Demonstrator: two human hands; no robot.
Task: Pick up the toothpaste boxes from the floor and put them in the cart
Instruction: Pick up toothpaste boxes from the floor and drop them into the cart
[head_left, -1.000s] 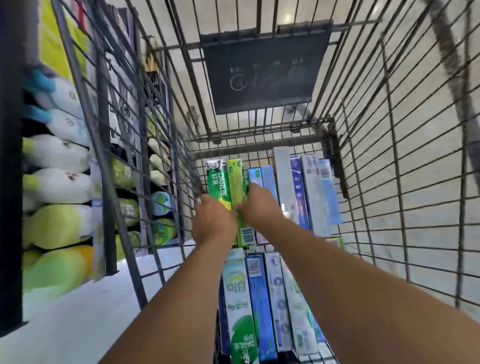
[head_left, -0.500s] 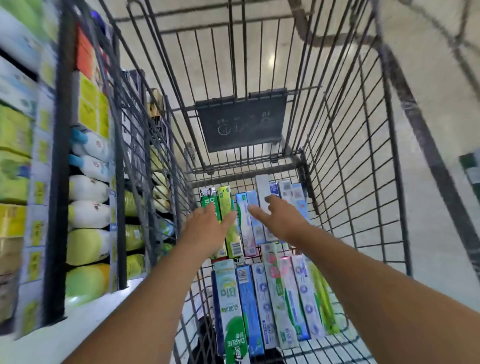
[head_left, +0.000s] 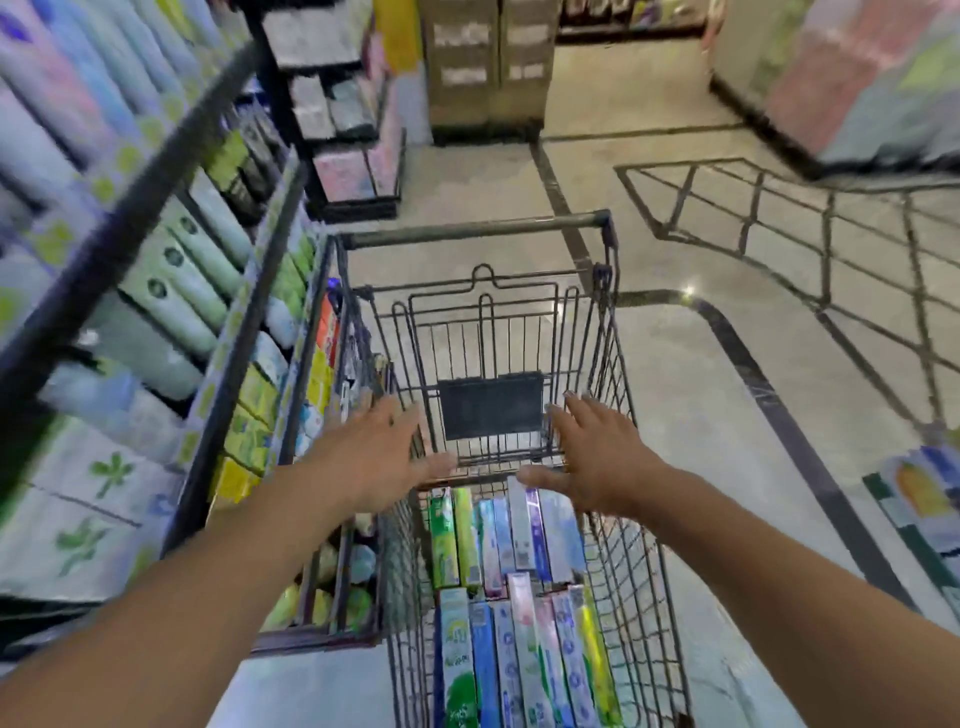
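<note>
A wire shopping cart (head_left: 608, 332) stands in front of me, its handle bar at the far end. Several toothpaste boxes (head_left: 498, 545) lie flat in two rows on the cart's bottom, green ones at the left and blue and white ones beside them. My left hand (head_left: 374, 457) hovers over the cart's left wall with fingers spread, holding nothing. My right hand (head_left: 592, 457) hovers above the far row of boxes, fingers straight and empty. Both hands are above the boxes and apart from them.
Store shelves (head_left: 156, 322) packed with boxed and bottled goods run along the left, close against the cart. Pale tiled floor (head_left: 727, 389) with dark lines spreads to the right. Another goods stack (head_left: 919, 499) sits at the right edge, and more displays stand at the back.
Both hands let go of the green boxes and rose out of the cart. The view lifted from deep inside the cart to above it.
</note>
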